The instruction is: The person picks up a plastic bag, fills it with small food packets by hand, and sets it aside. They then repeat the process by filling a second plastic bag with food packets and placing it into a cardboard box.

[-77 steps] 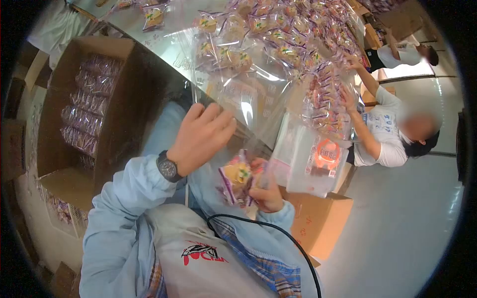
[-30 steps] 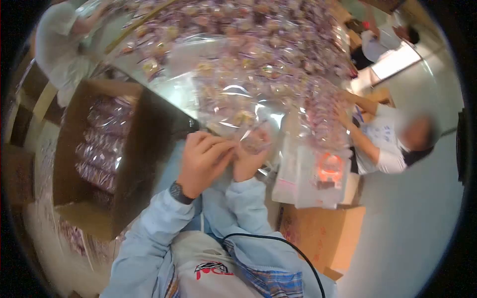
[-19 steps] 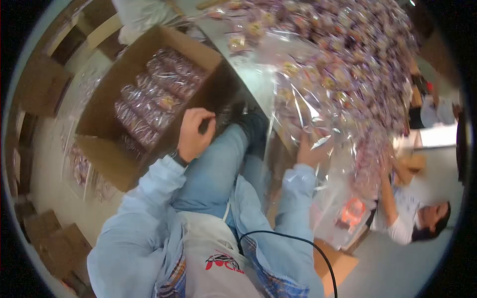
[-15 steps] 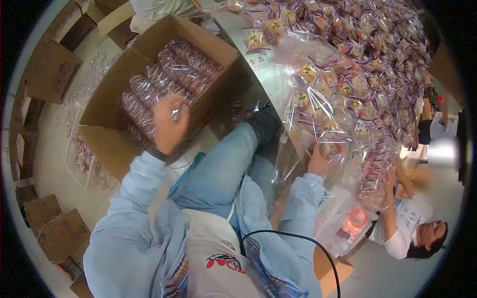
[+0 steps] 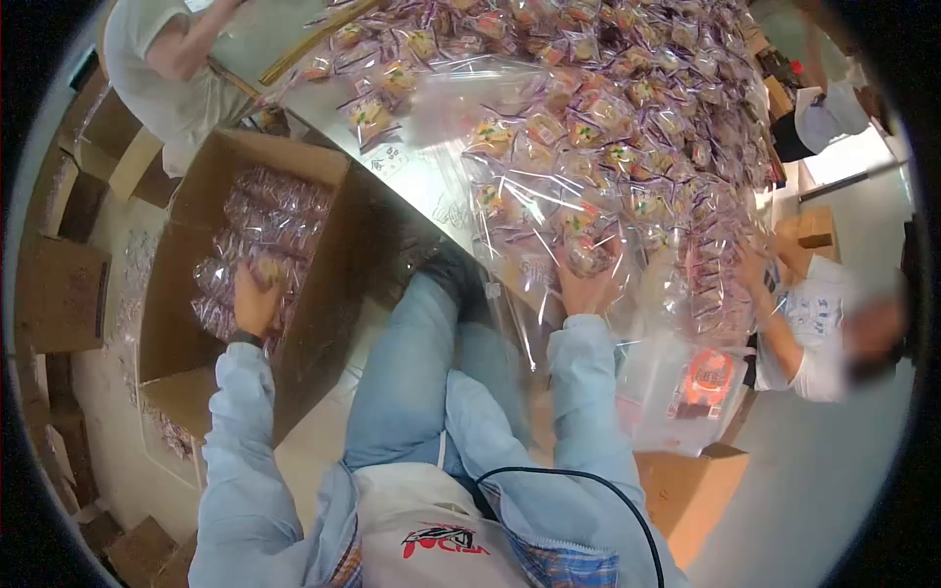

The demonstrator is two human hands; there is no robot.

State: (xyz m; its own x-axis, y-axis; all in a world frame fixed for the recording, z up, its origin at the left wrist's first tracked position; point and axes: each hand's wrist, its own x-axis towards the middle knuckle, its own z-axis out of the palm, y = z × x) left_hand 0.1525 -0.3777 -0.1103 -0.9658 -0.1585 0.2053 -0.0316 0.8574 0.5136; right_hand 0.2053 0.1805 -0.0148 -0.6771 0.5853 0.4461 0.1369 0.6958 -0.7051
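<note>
My left hand (image 5: 255, 306) reaches down into an open cardboard box (image 5: 162, 304), its fingers curled round a small wrapped snack (image 5: 266, 271). Rows of clear-wrapped snack packs (image 5: 279, 208) lie in that box. On the metal table, my right hand (image 5: 585, 290) grips another wrapped snack (image 5: 586, 255), with shiny film over and around the fingers. A large clear plastic bag (image 5: 520, 265) spreads about this hand, and its loose edge hangs over the table's near side.
A big heap of wrapped snacks (image 5: 627, 73) covers the far table. At right, a person (image 5: 809, 318) reaches to a row of packs (image 5: 711, 279); another person (image 5: 167, 59) stands upper left. A bag with a red label (image 5: 708, 377) lies near my right arm. Cardboard boxes (image 5: 64, 294) line the left.
The view has turned, shifting the table leftward in it. My left hand sits lower among the packs in the box. My right hand stays at the clear bag.
</note>
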